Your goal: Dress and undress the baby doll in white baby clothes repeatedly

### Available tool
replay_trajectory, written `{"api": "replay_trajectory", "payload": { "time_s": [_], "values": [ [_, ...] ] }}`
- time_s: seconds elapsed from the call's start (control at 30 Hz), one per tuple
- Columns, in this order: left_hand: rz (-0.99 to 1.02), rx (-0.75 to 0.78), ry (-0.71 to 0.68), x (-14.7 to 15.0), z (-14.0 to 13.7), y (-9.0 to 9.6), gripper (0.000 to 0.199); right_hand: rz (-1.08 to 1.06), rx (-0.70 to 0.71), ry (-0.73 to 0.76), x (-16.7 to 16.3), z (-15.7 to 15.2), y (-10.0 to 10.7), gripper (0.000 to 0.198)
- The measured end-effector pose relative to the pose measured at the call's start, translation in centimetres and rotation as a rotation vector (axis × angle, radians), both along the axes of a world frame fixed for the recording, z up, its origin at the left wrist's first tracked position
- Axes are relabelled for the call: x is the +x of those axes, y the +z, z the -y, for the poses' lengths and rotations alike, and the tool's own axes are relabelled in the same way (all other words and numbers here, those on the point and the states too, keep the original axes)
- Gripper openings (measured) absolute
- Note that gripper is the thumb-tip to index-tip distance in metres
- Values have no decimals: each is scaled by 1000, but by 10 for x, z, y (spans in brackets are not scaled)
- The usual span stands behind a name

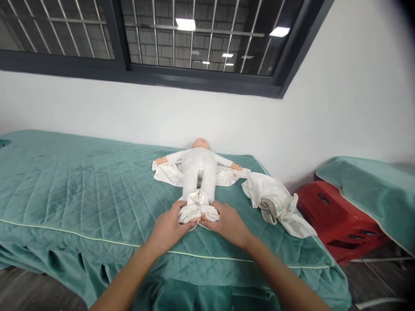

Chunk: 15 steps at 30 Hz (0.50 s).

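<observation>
A baby doll (201,166) with a white cloth body lies on its back, arms spread, its head toward the wall. White baby trousers (197,199) are bunched around the doll's feet. My left hand (169,228) grips the bunched fabric at one ankle, thumb on top. On the other side my right hand (228,223) closes on the same garment at the other ankle. The doll's toes show between my hands. Beneath the doll's arms spreads a white baby top (170,173). To the right lies a crumpled heap of white baby clothing (275,198).
The doll rests on a bed with a green quilted cover (97,185), close to its front edge. Red plastic stools (337,216) stand right of the bed, partly under another green cloth (372,185). Behind are a white wall and a dark-framed barred window (201,77).
</observation>
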<state>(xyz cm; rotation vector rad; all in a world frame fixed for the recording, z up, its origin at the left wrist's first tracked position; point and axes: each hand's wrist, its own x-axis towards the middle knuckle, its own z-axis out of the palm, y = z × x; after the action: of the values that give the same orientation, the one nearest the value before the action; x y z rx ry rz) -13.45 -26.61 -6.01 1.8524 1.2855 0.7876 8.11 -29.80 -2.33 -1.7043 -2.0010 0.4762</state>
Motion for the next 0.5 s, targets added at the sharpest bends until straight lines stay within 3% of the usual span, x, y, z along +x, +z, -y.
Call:
{"api": "replay_trajectory", "payload": {
  "time_s": [0.1,0.3,0.43,0.5],
  "values": [
    [5,-10,-37,-8,-1,19,45,-121,-145,38,5,8,23,33],
    [40,-143,-338,-34,-2,66,33,-488,-434,237,8,19,57,43],
    [-78,-196,-440,-48,-10,90,29,-470,-465,246,11,17,76,33],
    [-35,-97,-326,-54,-18,100,29,-446,-452,272,14,13,88,33]
  ]
}}
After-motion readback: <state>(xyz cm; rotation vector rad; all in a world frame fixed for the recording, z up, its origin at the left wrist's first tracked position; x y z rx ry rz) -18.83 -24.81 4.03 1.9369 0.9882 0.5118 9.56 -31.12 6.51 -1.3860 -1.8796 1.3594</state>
